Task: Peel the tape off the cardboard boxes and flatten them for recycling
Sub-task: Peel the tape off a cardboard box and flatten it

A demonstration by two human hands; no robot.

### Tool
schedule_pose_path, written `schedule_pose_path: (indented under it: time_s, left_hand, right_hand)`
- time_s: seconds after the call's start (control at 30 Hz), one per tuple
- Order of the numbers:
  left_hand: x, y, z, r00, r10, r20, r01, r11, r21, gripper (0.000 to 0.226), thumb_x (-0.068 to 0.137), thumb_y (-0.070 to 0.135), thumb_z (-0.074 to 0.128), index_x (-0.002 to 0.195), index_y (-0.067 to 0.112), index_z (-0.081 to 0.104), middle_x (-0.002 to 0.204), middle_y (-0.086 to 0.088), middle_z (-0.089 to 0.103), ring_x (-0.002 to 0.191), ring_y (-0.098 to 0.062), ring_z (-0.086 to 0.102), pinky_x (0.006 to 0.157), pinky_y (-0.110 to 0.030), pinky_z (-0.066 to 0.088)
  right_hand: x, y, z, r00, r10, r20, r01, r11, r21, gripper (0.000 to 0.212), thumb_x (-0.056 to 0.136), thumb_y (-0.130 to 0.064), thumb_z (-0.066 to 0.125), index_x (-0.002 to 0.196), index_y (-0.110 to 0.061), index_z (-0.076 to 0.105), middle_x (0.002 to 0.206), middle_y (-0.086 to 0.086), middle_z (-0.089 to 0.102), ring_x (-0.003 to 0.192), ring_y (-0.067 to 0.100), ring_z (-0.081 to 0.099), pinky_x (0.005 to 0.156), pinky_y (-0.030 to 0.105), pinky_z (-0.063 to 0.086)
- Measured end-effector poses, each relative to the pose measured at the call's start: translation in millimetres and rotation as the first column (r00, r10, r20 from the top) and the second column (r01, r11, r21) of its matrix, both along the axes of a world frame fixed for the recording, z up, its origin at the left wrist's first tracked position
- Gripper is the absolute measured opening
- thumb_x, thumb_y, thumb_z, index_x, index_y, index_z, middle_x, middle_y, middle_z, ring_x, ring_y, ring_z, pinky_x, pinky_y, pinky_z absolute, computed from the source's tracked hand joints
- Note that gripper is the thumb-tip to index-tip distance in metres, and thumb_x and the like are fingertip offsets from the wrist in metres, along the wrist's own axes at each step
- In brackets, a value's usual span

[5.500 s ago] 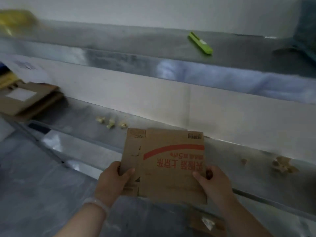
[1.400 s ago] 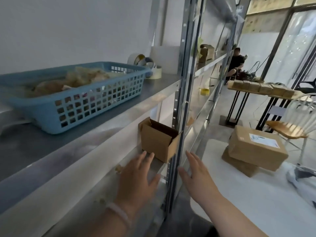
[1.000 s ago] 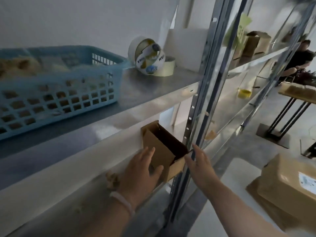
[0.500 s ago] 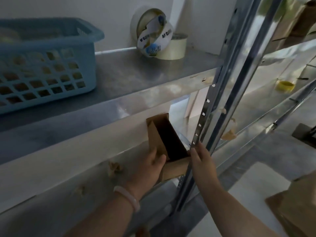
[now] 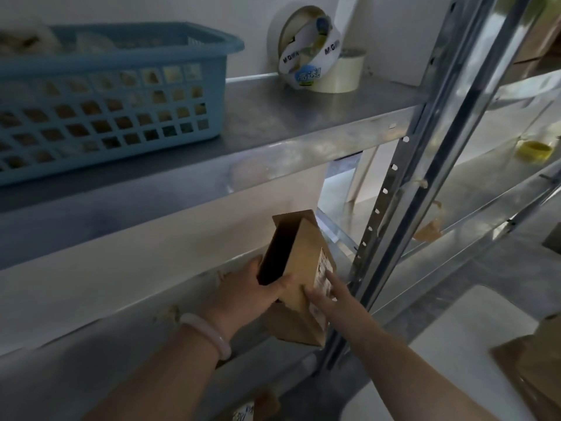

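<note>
Right now the box is in both hands, tilted w/ its open end up and to the left, dark inside. It's in the bay under the upper shelf, just left of the steel post. L hand grips its lower left side, thumb hooked over the front edge, fingers hidden behind; a pale bracelet rings that wrist. R hand lies on the box's right face w/ fingers straight, index tip on the white label, touching and not wrapped round. Can't tell if any tape is on the box. Up top: blue basket at left w/ crumpled brownish stuff inside, and two tape rolls by the wall, one upright against one lying flat. Past the post, a yellow roll on the next shelf. Bottom right, more cardboard on a white surface
</note>
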State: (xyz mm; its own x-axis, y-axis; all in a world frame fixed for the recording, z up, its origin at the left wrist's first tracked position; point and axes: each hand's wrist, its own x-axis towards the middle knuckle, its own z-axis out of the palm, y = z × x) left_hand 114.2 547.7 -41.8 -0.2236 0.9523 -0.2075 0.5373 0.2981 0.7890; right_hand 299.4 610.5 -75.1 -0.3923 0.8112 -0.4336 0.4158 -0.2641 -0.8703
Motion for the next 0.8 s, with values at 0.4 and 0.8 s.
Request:
schedule_pose_path:
  time_s: [0.4, 0.8]
  left_hand:
    - [-53, -112, -42, 0.812, 0.219, 0.541, -0.217, 0.974, -0.068, 0.087, 0.048, 0.045, 0.089, 0.122, 0.043, 0.044, 0.114, 0.012, 0.069, 0.103, -0.011, 0.066, 0.087, -0.034, 0.055]
    - [-149, -251, -24, 0.672, 0.524, 0.524, -0.633, 0.774, 0.038, 0.058, 0.079, -0.005, 0.069, 0.126, 0.018, 0.042, 0.11, 0.0, 0.062, 0.094, -0.007, 0.06, 0.061, -0.012, 0.051]
  right_hand:
    - [-44, -48, 9, 0.963, 0.16, -0.215, -0.104, 0.962, 0.253, 0.049, 0.079, -0.045, 0.074, 0.122, -0.048, 0.051, 0.116, -0.01, 0.069, 0.097, 0.008, 0.069, 0.071, 0.023, 0.058]
    - [-190, -140, 50, 0.849, 0.473, 0.235, -0.496, 0.56, 0.664, 0.073, 0.081, -0.066, 0.041, 0.147, -0.048, 0.017, 0.141, -0.021, 0.044, 0.119, 0.002, 0.048, 0.093, 0.024, 0.047]
